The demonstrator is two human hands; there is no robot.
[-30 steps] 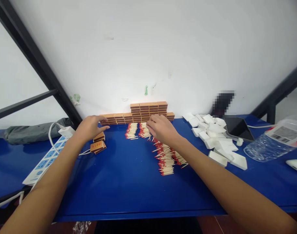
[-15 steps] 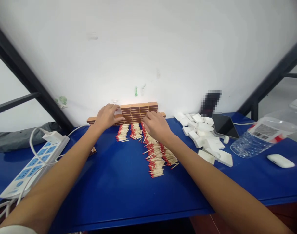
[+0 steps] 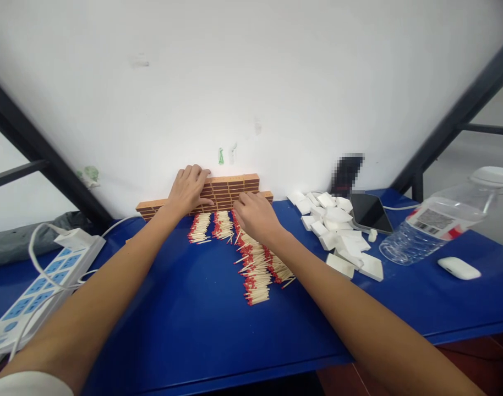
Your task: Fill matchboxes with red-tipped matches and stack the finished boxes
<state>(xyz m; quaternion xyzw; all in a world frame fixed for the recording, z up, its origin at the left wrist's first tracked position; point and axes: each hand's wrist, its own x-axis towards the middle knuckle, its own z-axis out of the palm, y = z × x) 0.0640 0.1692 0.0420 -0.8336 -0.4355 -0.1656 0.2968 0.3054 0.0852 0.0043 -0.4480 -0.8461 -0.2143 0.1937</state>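
Note:
Stacked brown matchboxes [image 3: 235, 186] form a low block against the white wall. My left hand [image 3: 189, 190] rests on the left part of the stack, its thumb apart from the fingers over the front side; whether it grips a box cannot be made out. My right hand [image 3: 255, 215] is at the front of the stack, fingers curled together near the top of the matches; what they hold is hidden. Red-tipped matches [image 3: 257, 269] lie in a long row below my right hand. Smaller match piles [image 3: 201, 227] lie in front of the stack.
White box pieces [image 3: 338, 225] are heaped at the right, beside a phone [image 3: 371, 212], a plastic bottle [image 3: 433, 225] and a white case [image 3: 458, 268]. A power strip [image 3: 40, 291] with cables lies at the left of the blue table [image 3: 202, 324].
The view has shifted slightly to the right. My left hand has moved up and over the stack, onto its left end. My right hand stays at the front of the stack.

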